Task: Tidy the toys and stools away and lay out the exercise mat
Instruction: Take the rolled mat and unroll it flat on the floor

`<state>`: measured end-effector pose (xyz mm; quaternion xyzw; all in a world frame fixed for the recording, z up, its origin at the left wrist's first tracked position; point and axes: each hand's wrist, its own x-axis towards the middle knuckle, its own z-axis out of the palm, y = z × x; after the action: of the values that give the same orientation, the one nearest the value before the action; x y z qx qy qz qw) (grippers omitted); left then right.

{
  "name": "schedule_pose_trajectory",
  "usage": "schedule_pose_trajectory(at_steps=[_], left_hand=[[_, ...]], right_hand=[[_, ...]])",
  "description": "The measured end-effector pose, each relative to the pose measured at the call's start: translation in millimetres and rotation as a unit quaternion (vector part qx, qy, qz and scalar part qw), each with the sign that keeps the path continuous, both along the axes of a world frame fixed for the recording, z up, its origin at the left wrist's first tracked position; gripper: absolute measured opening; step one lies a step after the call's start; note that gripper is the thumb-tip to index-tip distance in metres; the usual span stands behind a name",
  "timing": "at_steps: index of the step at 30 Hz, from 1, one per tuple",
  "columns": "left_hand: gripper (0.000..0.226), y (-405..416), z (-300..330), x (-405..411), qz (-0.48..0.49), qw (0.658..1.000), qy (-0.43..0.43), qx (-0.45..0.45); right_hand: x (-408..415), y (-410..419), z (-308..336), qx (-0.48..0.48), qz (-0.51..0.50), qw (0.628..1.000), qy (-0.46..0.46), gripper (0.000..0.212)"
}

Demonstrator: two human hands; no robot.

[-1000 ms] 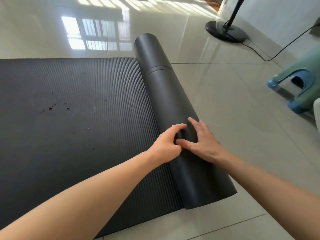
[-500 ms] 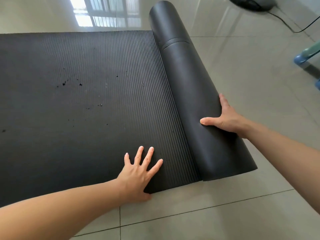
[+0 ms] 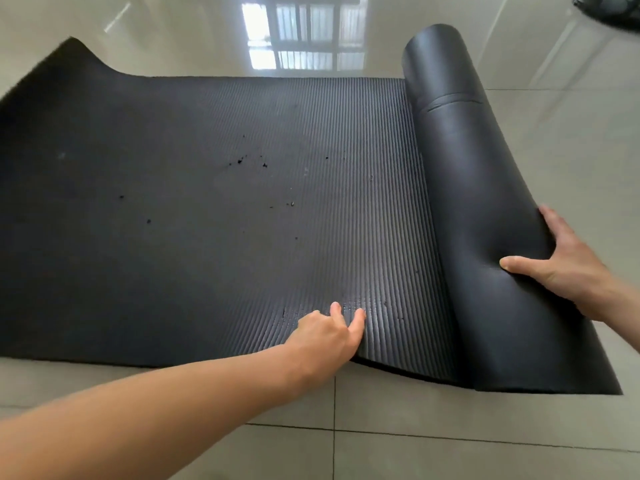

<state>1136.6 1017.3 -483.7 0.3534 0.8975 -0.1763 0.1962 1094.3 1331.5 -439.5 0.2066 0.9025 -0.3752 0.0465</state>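
Item: black exercise mat, partly unrolled on a glossy pale tiled floor. The flat part has a ribbed top and covers the left and middle of the scene; its far left corner curls up off the floor. Small dark specks dot the ribbed surface near the middle. The part not yet unrolled forms a smooth roll on the right, running from near to far, its far end rounded and its near end looser and wider. A curved seam line crosses the roll towards the far end. Left hand: placed at the near edge of the flat part, just left of the roll, fingers curled with the tips on the ribs and the thumb side at the edge; that edge is lifted slightly off the floor beside the hand, and whether the thumb goes under it cannot be told. Right hand: grips the right side of the roll near its near end, thumb pressed into the top surface and denting it, fingers wrapped round the outer side. Window reflection shows on the far floor. A dark object is cut off at the far right corner.
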Motion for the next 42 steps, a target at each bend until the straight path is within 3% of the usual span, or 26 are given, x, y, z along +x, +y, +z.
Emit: schedule_pose_trajectory(at_steps=[4, 7, 10, 14, 19, 23, 34, 38, 42], left_hand=[[0.088, -61.3, -12.5, -4.1, 0.01, 0.998, 0.057, 0.014], [0.088, -94.5, 7.3, -3.4, 0.056, 0.997, 0.006, -0.057], [0.088, -139.9, 2.7, -6.0, 0.062, 0.996, 0.065, -0.023], [0.092, -204.5, -3.3, -2.3, 0.076, 0.992, 0.084, -0.055], [0.086, -284.3, 4.6, 11.1, 0.105, 0.986, 0.09, -0.089], [0.081, -326.6, 13.3, 22.1, 0.127, 0.984, 0.095, -0.086], [0.095, -390.0, 13.8, 18.1, 0.185, 0.963, 0.161, -0.114], [0.087, -389.4, 14.5, 14.8, 0.257, 0.953, 0.071, -0.142], [0.085, -376.1, 3.6, 3.2, 0.415, 0.902, -0.083, -0.079]], right_hand=[[-2.3, -40.1, -2.3, -0.04, -0.004, 0.999, 0.001, 0.104], [-4.5, -80.6, 0.3, -0.087, 0.013, 0.996, -0.005, 0.124], [-14.4, -101.0, -17.0, -0.146, 0.024, 0.989, -0.008, 0.137], [-16.3, -158.5, -17.3, -0.188, 0.039, 0.981, -0.004, 0.131], [-14.1, -236.2, -18.5, -0.236, 0.082, 0.968, 0.003, 0.107], [-11.8, -278.8, -19.6, -0.259, 0.109, 0.96, -0.004, 0.108], [-30.5, -337.3, -0.4, -0.281, 0.164, 0.945, 0.01, 0.107], [-43.3, -357.9, -7.5, -0.278, 0.176, 0.944, -0.004, 0.11], [-46.7, -367.3, -18.1, -0.262, 0.17, 0.949, -0.037, 0.117]])
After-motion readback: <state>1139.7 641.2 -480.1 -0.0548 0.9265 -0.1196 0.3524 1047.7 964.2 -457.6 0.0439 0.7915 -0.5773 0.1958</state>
